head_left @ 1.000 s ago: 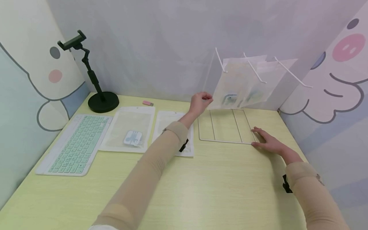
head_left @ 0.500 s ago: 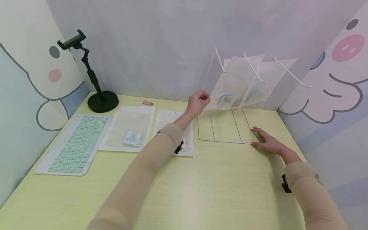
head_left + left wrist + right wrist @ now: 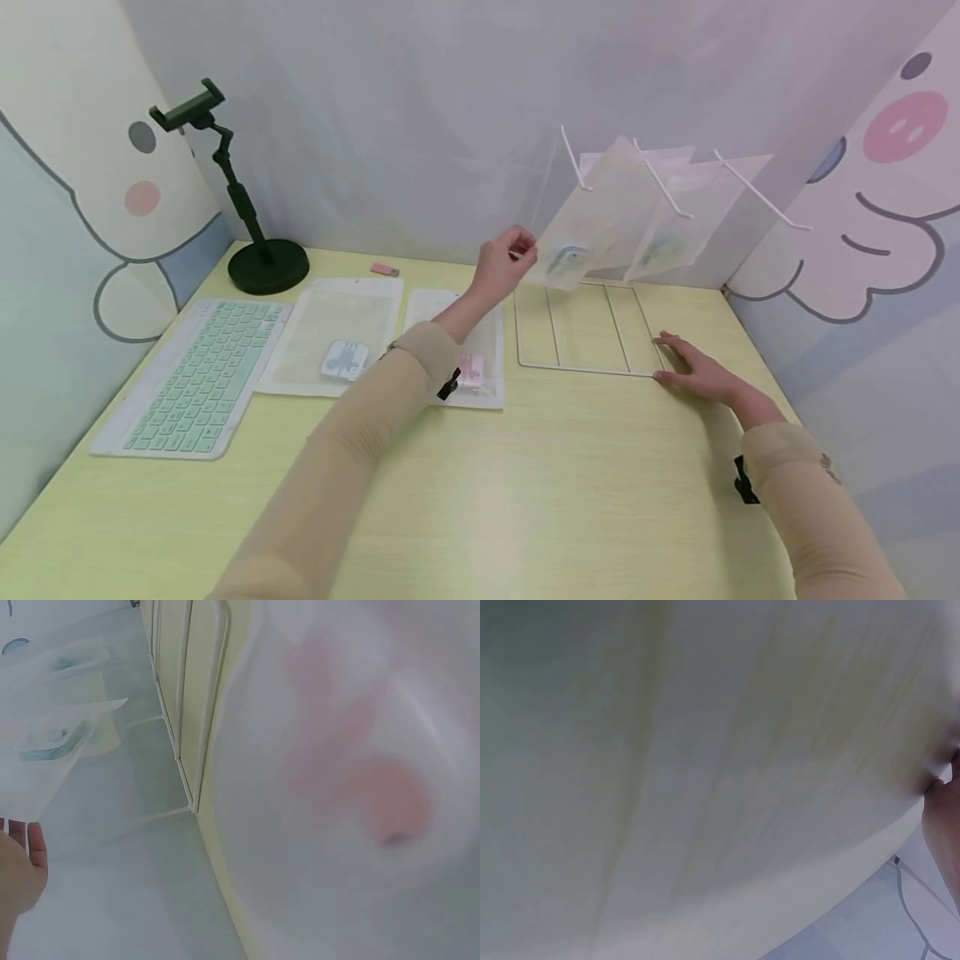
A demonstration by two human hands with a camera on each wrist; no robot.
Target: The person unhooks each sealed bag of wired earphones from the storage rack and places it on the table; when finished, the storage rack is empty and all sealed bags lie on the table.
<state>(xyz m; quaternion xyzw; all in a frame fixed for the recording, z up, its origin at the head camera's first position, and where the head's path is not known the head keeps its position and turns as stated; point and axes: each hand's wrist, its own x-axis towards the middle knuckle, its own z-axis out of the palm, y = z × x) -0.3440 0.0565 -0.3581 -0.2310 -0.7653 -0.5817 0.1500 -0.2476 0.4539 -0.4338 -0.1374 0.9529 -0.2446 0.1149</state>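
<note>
My left hand (image 3: 502, 267) pinches the lower left edge of a translucent white pouch (image 3: 596, 212), which slants toward it from the white wire display rack's middle hook (image 3: 662, 177). A coiled bluish cable (image 3: 567, 260) shows through this pouch. Behind and to its right hangs another pouch (image 3: 671, 242) with a greenish-blue item. In the left wrist view, my left fingers (image 3: 36, 844) meet the pouch's edge. My right hand (image 3: 697, 368) rests at the right side of the rack's flat wire base (image 3: 577, 367), fingers extended and thumb at the front corner.
Two flat pouches lie left of the rack: one (image 3: 330, 317) with a white and blue item, the other (image 3: 491, 342) with a pink item, partly behind my left arm. A keyboard (image 3: 202, 379), black phone stand (image 3: 268, 267) and pink USB stick (image 3: 385, 269) sit farther left.
My left hand has drawn the pouch's lower edge leftward, so it slants more and its cable has shifted left. My right hand stays at the rack's base.
</note>
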